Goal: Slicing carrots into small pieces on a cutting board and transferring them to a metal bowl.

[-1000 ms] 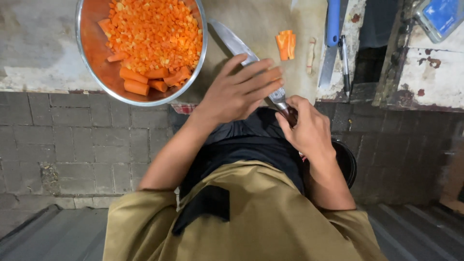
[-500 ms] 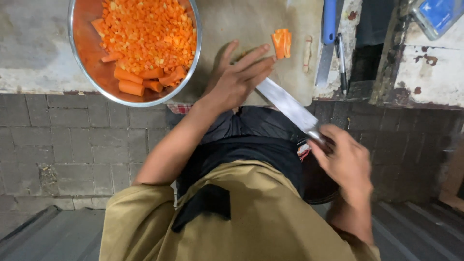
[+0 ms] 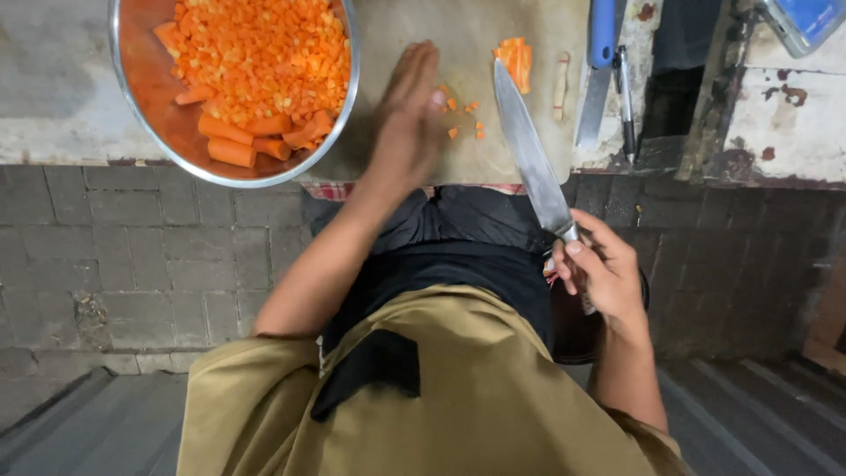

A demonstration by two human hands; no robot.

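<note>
Head view: the left hand [image 3: 407, 115] lies flat and open, fingers together and stretched, edge-on over the cutting board [image 3: 458, 159] that sits on the worktop [image 3: 53, 97]. It holds nothing; whether it presses on the board cannot be told. Just right of its fingertips lie a few small diced carrot bits [image 3: 465, 119], scattered on the board. Farther up the board, near its top edge, stands a short bundle of carrot sticks [image 3: 515, 62].

The right hand [image 3: 599, 273] is closed around the handle of a chef's knife [image 3: 529, 150], down below the edge of the worktop, in front of the person's dark apron. The long blade slants up and to the left, its tip just beside the carrot sticks.

To the left of the board, a round steel bowl [image 3: 132, 115] holds a heap of diced carrot [image 3: 264, 53] with several larger carrot chunks [image 3: 231, 141] along its near side.

Right of the board lies a blue-handled tool [image 3: 599, 62] with a pen [image 3: 624, 88] beside it. At the top right corner a blue package [image 3: 806, 22] with a pale rim is partly cut off.
</note>
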